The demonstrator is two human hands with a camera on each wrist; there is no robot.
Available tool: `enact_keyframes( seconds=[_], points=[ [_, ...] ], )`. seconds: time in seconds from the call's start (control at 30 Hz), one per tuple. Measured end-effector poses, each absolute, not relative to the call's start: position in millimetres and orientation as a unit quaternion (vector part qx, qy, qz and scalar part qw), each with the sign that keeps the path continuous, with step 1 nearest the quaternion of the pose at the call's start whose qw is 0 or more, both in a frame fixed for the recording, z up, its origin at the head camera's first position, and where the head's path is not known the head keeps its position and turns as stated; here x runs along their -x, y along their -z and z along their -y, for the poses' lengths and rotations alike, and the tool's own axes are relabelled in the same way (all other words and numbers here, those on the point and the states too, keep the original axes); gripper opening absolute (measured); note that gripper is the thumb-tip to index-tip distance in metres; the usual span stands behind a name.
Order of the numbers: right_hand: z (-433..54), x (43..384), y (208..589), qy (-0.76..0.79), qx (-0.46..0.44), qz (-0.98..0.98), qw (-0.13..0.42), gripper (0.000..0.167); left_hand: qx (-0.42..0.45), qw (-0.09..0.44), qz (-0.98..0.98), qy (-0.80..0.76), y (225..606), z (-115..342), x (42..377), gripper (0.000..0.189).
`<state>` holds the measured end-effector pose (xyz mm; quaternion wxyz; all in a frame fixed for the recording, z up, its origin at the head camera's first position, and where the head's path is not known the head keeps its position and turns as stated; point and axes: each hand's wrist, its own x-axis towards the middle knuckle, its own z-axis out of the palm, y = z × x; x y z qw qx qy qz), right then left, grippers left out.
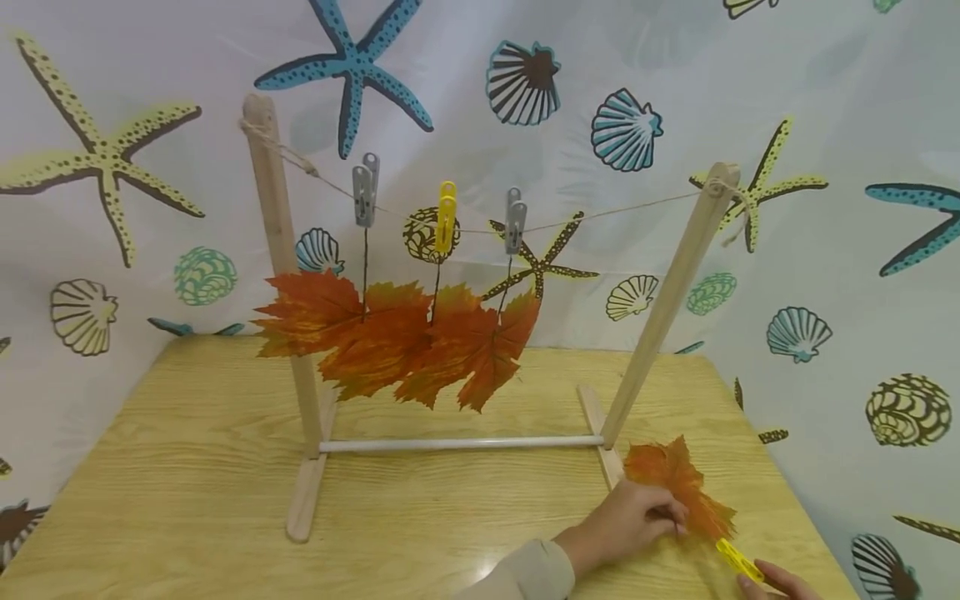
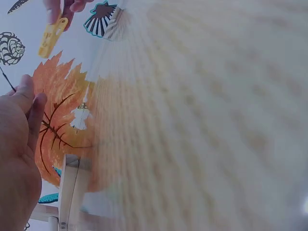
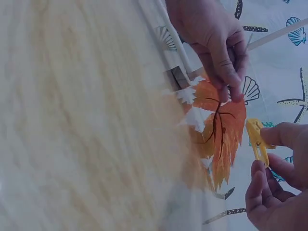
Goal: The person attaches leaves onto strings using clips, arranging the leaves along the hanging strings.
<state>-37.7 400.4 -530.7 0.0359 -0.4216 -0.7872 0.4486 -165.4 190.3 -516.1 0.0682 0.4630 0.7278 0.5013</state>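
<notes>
An orange artificial maple leaf (image 1: 675, 479) is pinched near its stem by my left hand (image 1: 630, 521), just beyond the rack's right foot. In the left wrist view its dark stem sticks out past the thumb of the left hand (image 2: 19, 144). My right hand (image 1: 780, 582) holds a yellow clothespin (image 1: 738, 560) between thumb and fingers, close to the leaf. The right wrist view shows this clothespin (image 3: 258, 142) beside the leaf (image 3: 224, 130), apart from it, with the right hand (image 3: 281, 178) gripping its handle end.
A wooden rack, with a left post (image 1: 273, 192) and right post (image 1: 667, 308), stands on the table (image 1: 187, 467). Along its string (image 1: 615, 214), grey clothespins (image 1: 364, 196) and a yellow one (image 1: 446, 218) hold several orange leaves (image 1: 420, 342) by their stems. A patterned curtain (image 1: 465, 117) hangs behind.
</notes>
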Motion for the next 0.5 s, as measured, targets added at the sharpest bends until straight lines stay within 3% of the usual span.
enact_keyframes(
  seconds=[0.17,0.37,0.5],
  points=[
    [-395.1,40.6,521.1,-0.477,0.394,0.784,0.056,0.081,-0.452,0.047,-0.723,-0.521,518.9,-182.9,164.4,0.010],
    [-395.1,50.3,499.7,-0.500,0.383,0.776,0.029,0.096,-0.406,0.014,-0.715,-0.569,517.1,-175.4,163.9,0.008],
    [-387.6,56.0,482.8,-0.508,0.381,0.771,0.042,0.089,-0.357,0.035,-0.708,-0.608,511.1,-171.3,163.5,0.010]
  ],
)
